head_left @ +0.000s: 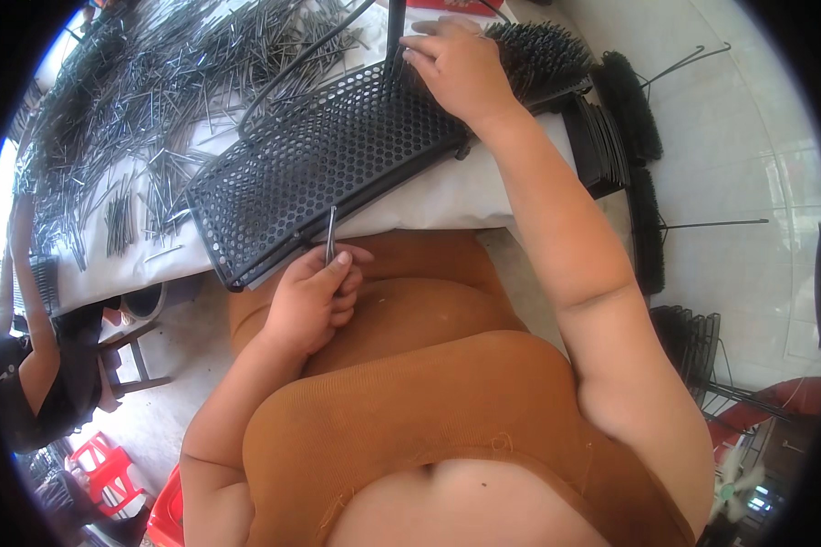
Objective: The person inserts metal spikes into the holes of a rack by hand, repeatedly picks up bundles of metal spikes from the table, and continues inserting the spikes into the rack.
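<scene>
My left hand (315, 296) is closed on a thin metal pin (331, 235), held upright against the near edge of a black perforated plastic panel (319, 159). The panel lies across the white-covered table (429, 196), tilted toward me. My right hand (456, 64) rests on the far right end of the panel, fingers curled on its top, beside a dense patch of pins standing in the panel (543, 50).
A big heap of loose metal pins (155, 100) covers the table's left half. Stacked black panels (602, 141) and bristled pieces (629, 100) sit to the right, more lower right (693, 346). Another person (36, 346) sits at the left; red stools (109, 474) stand on the floor.
</scene>
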A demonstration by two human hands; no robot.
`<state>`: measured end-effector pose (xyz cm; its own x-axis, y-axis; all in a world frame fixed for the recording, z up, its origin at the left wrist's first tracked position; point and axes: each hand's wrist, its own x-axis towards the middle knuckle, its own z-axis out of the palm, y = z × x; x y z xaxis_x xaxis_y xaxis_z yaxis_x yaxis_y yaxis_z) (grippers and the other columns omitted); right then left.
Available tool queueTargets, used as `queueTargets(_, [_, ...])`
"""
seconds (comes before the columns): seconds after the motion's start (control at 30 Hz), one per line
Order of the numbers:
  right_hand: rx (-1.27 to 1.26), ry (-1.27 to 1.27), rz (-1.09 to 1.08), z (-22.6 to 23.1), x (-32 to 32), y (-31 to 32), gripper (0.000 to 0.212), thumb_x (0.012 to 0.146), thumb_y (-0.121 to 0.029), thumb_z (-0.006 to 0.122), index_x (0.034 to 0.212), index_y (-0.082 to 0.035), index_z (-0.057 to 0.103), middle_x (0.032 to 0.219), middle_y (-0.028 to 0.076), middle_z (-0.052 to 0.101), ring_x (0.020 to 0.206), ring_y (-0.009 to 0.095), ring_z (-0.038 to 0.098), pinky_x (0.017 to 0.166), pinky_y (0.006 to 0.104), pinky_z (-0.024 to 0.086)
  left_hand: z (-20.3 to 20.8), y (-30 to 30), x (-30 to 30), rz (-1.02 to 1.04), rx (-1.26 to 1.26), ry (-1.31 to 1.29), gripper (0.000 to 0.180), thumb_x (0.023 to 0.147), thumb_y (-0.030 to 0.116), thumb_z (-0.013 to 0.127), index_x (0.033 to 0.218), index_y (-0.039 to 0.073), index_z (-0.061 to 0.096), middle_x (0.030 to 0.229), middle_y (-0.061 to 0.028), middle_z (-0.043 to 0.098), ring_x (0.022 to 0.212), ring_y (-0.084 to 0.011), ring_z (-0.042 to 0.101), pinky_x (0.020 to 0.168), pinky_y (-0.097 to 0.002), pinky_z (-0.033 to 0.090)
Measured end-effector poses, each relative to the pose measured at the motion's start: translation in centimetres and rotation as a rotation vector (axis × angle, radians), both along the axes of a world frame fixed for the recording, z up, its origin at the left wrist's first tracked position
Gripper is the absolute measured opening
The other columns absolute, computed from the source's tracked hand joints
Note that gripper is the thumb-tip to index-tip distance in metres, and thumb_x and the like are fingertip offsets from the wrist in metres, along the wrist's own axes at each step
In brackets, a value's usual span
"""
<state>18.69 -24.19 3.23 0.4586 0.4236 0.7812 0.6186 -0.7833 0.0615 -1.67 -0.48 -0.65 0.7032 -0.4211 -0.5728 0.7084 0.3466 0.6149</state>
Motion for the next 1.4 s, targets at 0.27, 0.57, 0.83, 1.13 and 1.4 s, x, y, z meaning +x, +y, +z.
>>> queueTargets(0.27, [0.721,1.173,0.517,0.1,-9.8,4.8,0.029,0.086,-0.004,0.067,0.115,-0.007,0.066,0.101,0.008,0.069,0.084,0.013,0.064,0.074,0.0251,0.052,-0.2,0.8,-0.2,0.017,-0.198,-0.065,0.025,0.102,0.021,0.043,0.112,0.000,0.054,0.075,-0.0010,0.043,0.053,-0.0055,0.030,0.044,-0.0188,0.023])
queueTargets(0.57, [1.032,1.416,0.612,1.4,-9.9,5.1,0.013,0.085,0.000,0.067,0.098,0.000,0.064,0.086,0.010,0.070,0.075,0.016,0.069,0.061,0.0253,0.054,-0.2,0.6,-0.4,0.011,-0.224,-0.070,0.019,0.098,0.019,0.054,0.108,0.003,0.054,0.075,0.0003,0.044,0.055,-0.0058,0.032,0.045,-0.0191,0.023])
queueTargets(0.83, [0.581,0.151,0.166,-1.0,-2.7,2.1,0.014,0.081,-0.010,0.072,0.094,-0.006,0.068,0.082,0.012,0.070,0.072,0.027,0.069,0.064,0.0313,0.054,-0.8,0.3,0.0,0.035,-0.074,0.000,0.017,0.095,0.012,0.058,0.110,0.005,0.052,0.074,0.0009,0.043,0.055,-0.0053,0.033,0.047,-0.0187,0.026])
queueTargets(1.13, [0.499,0.131,0.128,-2.0,-1.8,2.9,0.013,0.079,-0.010,0.070,0.091,-0.008,0.067,0.077,0.012,0.068,0.070,0.030,0.066,0.061,0.0357,0.053,-0.8,0.2,0.3,0.040,-0.066,-0.002,0.019,0.093,0.009,0.060,0.109,0.003,0.051,0.073,0.0016,0.043,0.055,-0.0054,0.034,0.047,-0.0193,0.027])
queueTargets(1.4, [0.443,0.165,0.087,-1.1,-1.3,2.9,0.013,0.079,-0.012,0.069,0.091,-0.010,0.067,0.077,0.012,0.068,0.070,0.032,0.066,0.062,0.0388,0.052,-0.8,0.3,0.4,0.037,-0.059,-0.011,0.019,0.092,0.007,0.060,0.108,0.002,0.051,0.072,0.0022,0.043,0.055,-0.0053,0.034,0.046,-0.0198,0.027])
